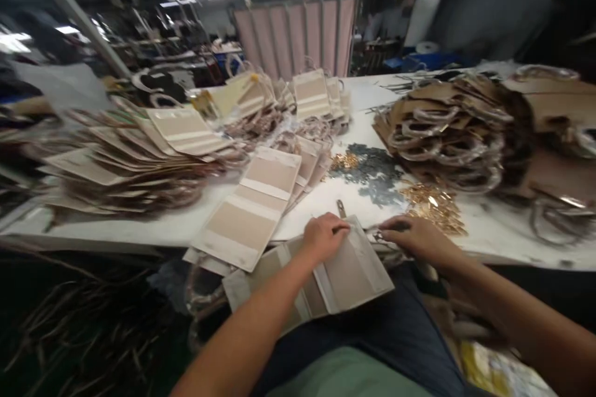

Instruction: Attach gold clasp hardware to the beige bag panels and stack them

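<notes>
A beige panel with pale strips [347, 270] lies over the lap and against the table's front edge. My left hand [325, 237] rests on its upper part with fingers closed; what they pinch, if anything, is too small to tell. Just beyond that hand, a small metal piece [341, 208] sticks up at the panel's top edge. To the right of the panel's top corner, my right hand [407, 236] is closed on a small dark thing that I cannot make out. Two joined beige panels [251, 208] lie to the left, partly over the table's edge.
Stacked panels with looped handles [135, 161] fill the table's left. Gold metal pieces [433, 205] and flat grey pieces [375, 167] lie in the middle. Brown bags with wrapped handles [451, 130] are heaped at the right. A pink folding screen [298, 34] stands behind.
</notes>
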A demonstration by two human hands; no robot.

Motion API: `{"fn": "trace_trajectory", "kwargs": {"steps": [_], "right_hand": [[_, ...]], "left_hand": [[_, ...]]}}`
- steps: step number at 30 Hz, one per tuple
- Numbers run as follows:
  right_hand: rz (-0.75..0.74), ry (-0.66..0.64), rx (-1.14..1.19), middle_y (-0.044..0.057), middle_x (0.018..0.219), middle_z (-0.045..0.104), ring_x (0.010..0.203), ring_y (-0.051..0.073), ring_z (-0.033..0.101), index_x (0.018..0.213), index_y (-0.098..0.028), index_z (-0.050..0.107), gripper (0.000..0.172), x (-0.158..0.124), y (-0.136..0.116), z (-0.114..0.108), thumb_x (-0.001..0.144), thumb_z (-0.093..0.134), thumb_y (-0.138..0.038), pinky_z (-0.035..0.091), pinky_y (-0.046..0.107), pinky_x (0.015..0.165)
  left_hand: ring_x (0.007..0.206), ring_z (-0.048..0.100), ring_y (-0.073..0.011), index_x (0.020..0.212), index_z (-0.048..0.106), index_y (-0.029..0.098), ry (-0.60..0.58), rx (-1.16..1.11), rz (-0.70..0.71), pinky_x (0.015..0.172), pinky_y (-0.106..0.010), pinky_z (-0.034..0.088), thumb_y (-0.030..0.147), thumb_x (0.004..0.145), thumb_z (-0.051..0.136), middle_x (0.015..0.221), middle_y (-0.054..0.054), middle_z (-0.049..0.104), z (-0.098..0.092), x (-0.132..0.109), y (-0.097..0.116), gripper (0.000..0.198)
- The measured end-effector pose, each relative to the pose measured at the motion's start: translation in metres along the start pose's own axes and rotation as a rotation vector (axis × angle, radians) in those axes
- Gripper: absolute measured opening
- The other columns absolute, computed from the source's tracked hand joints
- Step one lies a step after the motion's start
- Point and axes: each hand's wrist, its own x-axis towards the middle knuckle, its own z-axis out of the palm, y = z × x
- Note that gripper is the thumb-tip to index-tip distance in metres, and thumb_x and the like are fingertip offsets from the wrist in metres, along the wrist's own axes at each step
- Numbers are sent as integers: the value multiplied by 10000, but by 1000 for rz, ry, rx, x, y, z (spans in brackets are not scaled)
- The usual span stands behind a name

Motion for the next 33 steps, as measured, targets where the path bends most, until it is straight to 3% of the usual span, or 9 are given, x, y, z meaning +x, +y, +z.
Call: {"fn": "trace_trajectory", "kwargs": {"steps": [3,7,12,17,24,33], "right_hand": [[181,-25,165,-17,569,645,511,178,585,935,-207,742,323,-21,10,13,793,702,-495,453,276,516],[247,-47,244,-24,534,618,496,173,565,906,-215,696,329,-25,6,35,788,712,-522,420,260,496],[154,-102,121,6,657,680,578,191,622,908,-211,750,329,-22,1,41,814,690,-519,456,276,540],[-44,-151,-51,37,971,790,871,234,719,947,-243,819,268,-3,-7,34,847,651,-426,547,294,773],[-66,-389,-153,5,827,776,756,214,684,900,-224,818,234,27,-15,37,833,627,-341,502,282,672],[-194,-368,-443,-16,933,791,837,206,697,901,-296,820,154,37,-17,43,842,698,-222,471,253,718]], "left_hand": [[1048,705,-178,1061,824,316,11,4,10,993,-348,500,319,963,689,1115,12,774,6,6,-7,166],[1045,704,-178,1075,821,325,16,23,26,974,-341,497,337,973,690,1125,16,772,8,1,-5,167],[1070,699,-184,1079,818,332,9,39,3,990,-351,491,344,972,702,1136,22,768,8,2,-4,159],[1069,698,-188,1063,824,337,22,19,26,987,-356,492,331,967,703,1129,24,768,9,3,-6,154],[1079,691,-191,1069,823,325,13,30,43,955,-349,505,326,974,674,1105,14,769,9,2,-7,177],[1072,685,-199,1082,818,322,0,29,35,975,-360,484,307,959,680,1137,12,762,9,3,-8,185]]}}
